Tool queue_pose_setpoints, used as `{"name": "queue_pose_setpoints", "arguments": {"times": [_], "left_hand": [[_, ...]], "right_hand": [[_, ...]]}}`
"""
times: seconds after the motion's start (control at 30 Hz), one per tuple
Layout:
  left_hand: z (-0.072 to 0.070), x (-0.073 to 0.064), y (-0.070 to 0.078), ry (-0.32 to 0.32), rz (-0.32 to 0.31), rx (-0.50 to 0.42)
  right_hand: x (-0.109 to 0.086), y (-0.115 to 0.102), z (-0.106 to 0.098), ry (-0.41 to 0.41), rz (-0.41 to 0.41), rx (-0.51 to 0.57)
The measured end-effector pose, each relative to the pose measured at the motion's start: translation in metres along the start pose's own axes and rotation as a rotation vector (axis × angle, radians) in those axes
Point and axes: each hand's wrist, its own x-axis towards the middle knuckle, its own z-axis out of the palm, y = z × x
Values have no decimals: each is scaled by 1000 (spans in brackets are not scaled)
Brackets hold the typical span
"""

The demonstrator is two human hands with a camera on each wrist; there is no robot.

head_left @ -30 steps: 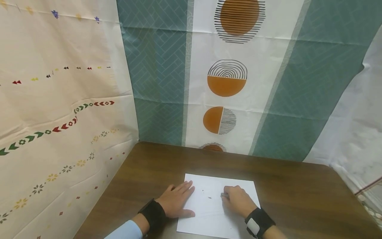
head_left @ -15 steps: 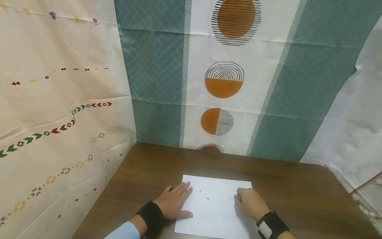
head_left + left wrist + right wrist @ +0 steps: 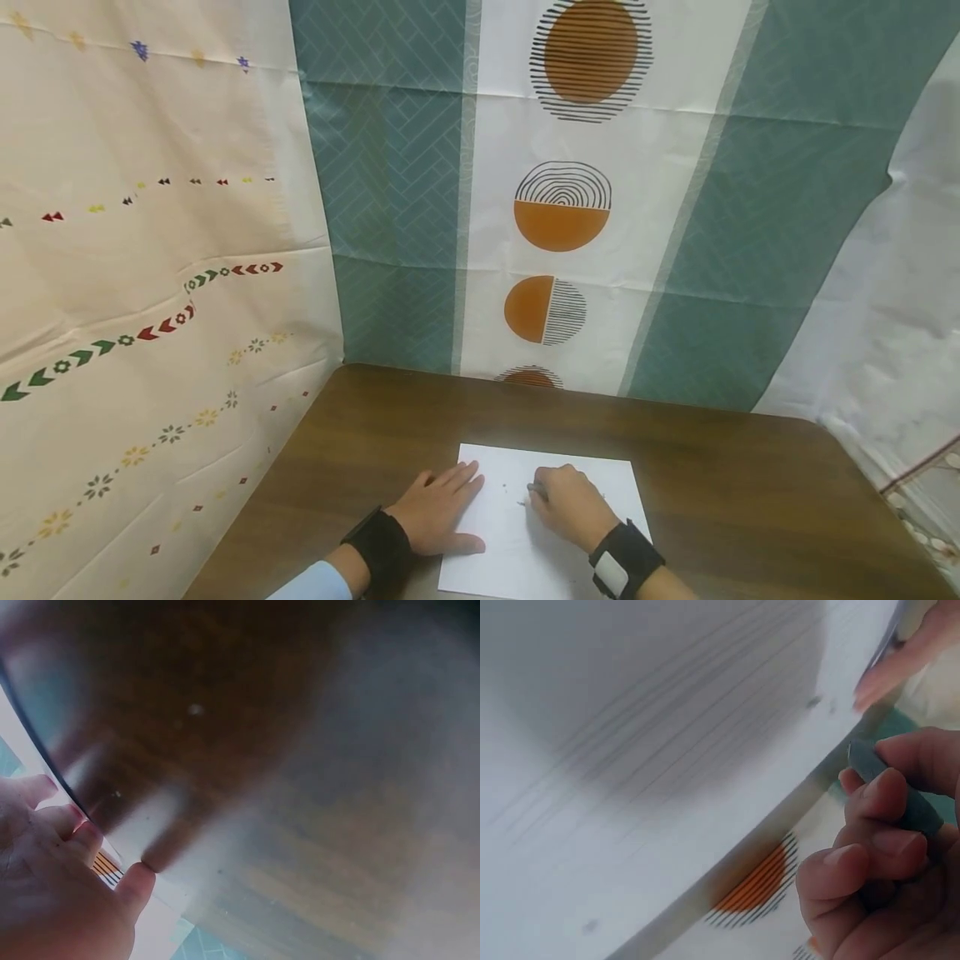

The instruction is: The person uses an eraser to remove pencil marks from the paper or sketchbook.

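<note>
My left hand (image 3: 435,510) rests flat over the left edge of a white sheet of paper (image 3: 483,577), fingers straight and thumb spread toward me. In my right hand (image 3: 576,507) a small dark grey eraser (image 3: 868,763) is pinched between thumb and fingers, its slanted end poking out. It sits low over the sheet, right of the left fingertips. Faint parallel grey lines (image 3: 694,724) run across the paper in the right wrist view. Several dark crumbs (image 3: 521,503) lie on the sheet between the hands. The left wrist view is mostly blurred reflection, with the left fingers at its side.
The paper lies on a brown wooden table (image 3: 720,492). A patterned cream cloth (image 3: 165,350) hangs at the left, and a green and white curtain (image 3: 405,208) with orange circles hangs behind. White cloth (image 3: 885,317) hangs at the right. Black bands (image 3: 626,557) wrap both wrists.
My right hand with the eraser first went right across the paper, then came back left, closer to the crumbs. My left hand has stayed on the sheet's left edge.
</note>
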Motion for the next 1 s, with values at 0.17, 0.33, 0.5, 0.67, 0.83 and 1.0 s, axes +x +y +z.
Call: {"name": "queue_pose_setpoints", "arguments": {"times": [0.17,0.33,0.5,0.67,0.83,1.0], "left_hand": [[1,-1,-1,9,4,1],[4,0,-3,31,12,8],[5,0,-3,27,13,6],[3,0,-1,24,10,18],[-2,-1,1,24,15,17],[0,0,-1,25,18,13]], "right_hand": [[10,-17,12,-24,-84,18],[16,-25,23,-42,-121,-17],[16,-27,29,-73,-108,-34],[16,-26,34,-58,-133,-53],[16,-22,38,-51,-131,-85],[13,-15,35,-72,-94,-102]]}}
